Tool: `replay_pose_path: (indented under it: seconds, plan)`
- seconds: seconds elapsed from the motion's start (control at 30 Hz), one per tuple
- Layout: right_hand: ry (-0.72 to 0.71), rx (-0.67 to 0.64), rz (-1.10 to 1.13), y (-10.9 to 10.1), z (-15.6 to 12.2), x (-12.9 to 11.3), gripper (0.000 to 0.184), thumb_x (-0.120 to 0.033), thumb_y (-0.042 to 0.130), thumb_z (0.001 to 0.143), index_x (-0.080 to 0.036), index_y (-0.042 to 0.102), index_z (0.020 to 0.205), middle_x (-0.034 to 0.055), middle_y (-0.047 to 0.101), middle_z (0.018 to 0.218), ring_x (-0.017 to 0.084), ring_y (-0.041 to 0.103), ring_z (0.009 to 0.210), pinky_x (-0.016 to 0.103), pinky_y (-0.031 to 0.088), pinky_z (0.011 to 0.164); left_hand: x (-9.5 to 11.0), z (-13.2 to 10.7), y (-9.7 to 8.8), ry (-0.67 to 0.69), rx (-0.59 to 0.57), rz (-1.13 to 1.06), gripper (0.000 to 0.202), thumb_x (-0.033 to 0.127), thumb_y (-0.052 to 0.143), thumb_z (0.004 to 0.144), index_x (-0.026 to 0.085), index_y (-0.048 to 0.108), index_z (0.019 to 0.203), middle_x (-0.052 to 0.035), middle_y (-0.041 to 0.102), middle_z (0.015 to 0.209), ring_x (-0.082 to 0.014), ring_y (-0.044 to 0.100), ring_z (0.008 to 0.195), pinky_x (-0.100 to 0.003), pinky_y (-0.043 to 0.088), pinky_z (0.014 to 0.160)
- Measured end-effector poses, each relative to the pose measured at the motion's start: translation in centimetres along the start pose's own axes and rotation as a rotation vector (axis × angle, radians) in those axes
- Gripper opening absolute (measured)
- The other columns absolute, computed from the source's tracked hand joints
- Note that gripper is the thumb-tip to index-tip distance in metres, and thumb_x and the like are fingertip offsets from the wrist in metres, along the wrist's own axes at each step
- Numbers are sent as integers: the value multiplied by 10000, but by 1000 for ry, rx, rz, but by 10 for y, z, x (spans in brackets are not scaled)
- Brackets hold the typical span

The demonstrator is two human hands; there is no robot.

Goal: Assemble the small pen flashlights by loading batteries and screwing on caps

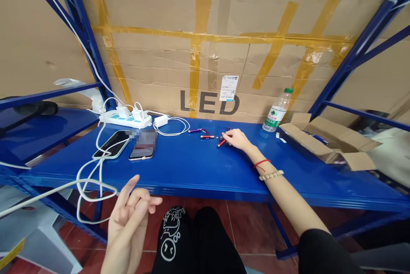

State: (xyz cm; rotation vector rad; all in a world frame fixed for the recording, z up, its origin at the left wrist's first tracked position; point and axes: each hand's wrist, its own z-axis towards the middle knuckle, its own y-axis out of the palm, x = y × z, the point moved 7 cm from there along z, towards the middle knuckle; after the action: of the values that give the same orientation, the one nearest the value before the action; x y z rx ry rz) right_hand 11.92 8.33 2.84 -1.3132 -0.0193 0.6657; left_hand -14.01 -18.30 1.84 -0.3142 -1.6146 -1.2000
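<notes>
My right hand [237,138] reaches across the blue shelf top [205,167] and closes its fingers on a small red pen-like torch [221,141]. A second red-and-silver torch [207,137] and a purple one [197,130] lie just left of it. A red string and a bead bracelet sit on that wrist. My left hand [130,214] hovers low in front of the shelf edge, above my lap, fingers loosely spread and holding nothing.
Two phones [128,145] lie at the left on white cables, fed from a white power strip [125,118]. A water bottle [277,111] and an open cardboard box [326,139] stand at the right. A taped cardboard sheet marked LED [205,52] backs the shelf.
</notes>
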Motion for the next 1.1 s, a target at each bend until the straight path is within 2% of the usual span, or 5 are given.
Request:
replay_pose_path:
  seconds: [0.2,0.33,0.57,0.93,1.1]
  plan:
    - [9,-15,1,2,0,2,472,-461,329,816,-174,490,479,-11,560,462,100,484,461,222,313,509,-7,-2,1,-33,17,-7,604,210,762,524,186,544,1086,91,482,534,-37,502,487,-178,516,658]
    - [21,-22,-11,4,0,2,477,-464,331,814,-173,490,472,-10,559,458,102,487,462,225,312,506,-8,-5,1,-67,-22,-4,671,216,746,559,179,490,1178,81,519,546,-33,470,457,-208,521,672]
    - [5,-27,-12,6,1,2,475,-470,329,812,-175,491,478,3,586,496,112,501,485,227,312,502,-3,-12,12,-178,-207,-137,607,192,645,698,248,415,1256,50,495,623,-44,533,554,-115,444,532]
    - [5,-31,12,6,0,2,479,-476,331,812,-176,480,468,-1,573,472,110,497,471,224,326,510,0,-14,14,-208,-243,-211,612,203,601,688,230,384,1259,45,417,634,-59,494,526,-182,444,559]
    - [4,-33,1,6,0,2,475,-467,334,812,-176,485,468,-1,566,463,112,497,467,226,323,510,-4,-13,13,-195,-293,-187,581,194,606,704,268,389,1237,64,378,631,-6,369,397,-171,349,467]
